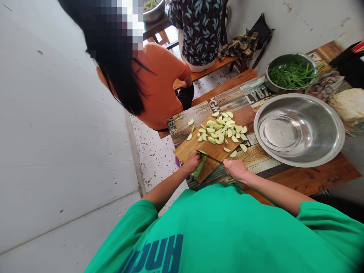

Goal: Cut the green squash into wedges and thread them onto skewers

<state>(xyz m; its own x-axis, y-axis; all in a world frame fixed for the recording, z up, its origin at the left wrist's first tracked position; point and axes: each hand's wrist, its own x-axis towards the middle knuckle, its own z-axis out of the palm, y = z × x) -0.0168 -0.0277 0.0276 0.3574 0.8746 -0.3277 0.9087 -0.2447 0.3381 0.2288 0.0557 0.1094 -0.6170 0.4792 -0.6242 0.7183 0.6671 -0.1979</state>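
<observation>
My left hand [192, 163] is closed on a long pale-green vegetable [200, 170], perhaps a zucchini, lying near the close edge of the wooden cutting board [184, 149]. A kitchen knife [212, 157] has its handle in my right hand [235, 169]; its dark blade reaches left over the vegetable's far end, close to my left fingers. Beyond the blade, many half-round green-edged slices [220, 131] are heaped on the board. A few of them have spilled onto the patterned table [196, 113].
A large steel basin [298, 131] stands right of the board. Behind it is a bowl of cut greens [292, 74], with a crumpled cloth [325, 85] beside it. Across the table sits a person in orange [162, 83]; another person in a patterned shirt [201, 34] sits farther back.
</observation>
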